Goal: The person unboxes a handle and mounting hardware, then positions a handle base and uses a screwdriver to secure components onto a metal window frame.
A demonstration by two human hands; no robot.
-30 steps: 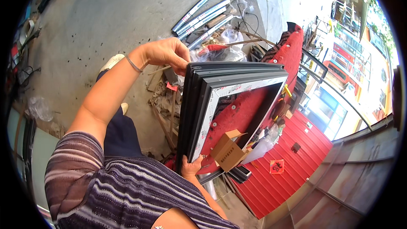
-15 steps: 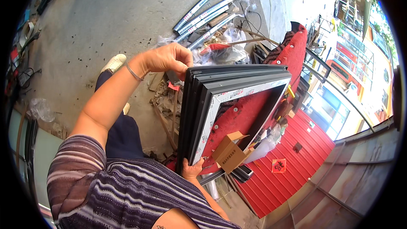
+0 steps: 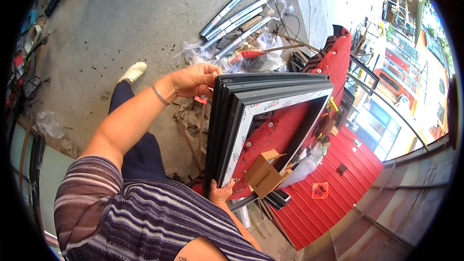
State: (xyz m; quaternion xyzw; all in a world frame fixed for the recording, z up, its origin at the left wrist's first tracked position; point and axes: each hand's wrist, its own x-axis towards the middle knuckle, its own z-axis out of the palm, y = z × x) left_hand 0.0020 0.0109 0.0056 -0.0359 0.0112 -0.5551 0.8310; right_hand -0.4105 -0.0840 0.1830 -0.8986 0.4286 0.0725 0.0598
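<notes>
A stack of dark grey window frames [image 3: 226,128] stands tilted before me, the nearest faced with white printed film. At its far left corner my left hand [image 3: 197,80] is closed, fingers bent over the edge; part of the fingertips is hidden. Lower down, my right hand [image 3: 221,192] grips the near end of the stack, thumb on the edge. Through the opening of the nearest frame a red padded surface [image 3: 263,135] with round metal studs shows. A small open cardboard box [image 3: 265,174] sits just right of my right hand.
Film-wrapped profile strips [image 3: 232,17] lie on the concrete floor ahead, beside plastic film and scraps [image 3: 193,116]. A red corrugated panel [image 3: 324,183] lies to the right. Clutter and cables [image 3: 34,75] line the left side. My shoe [image 3: 133,72] is left of the stack.
My left hand has come slightly lower at the frame corner, its wrist less bent and its fingers lying flatter over the edge. My right hand keeps its hold. The stack has barely shifted.
</notes>
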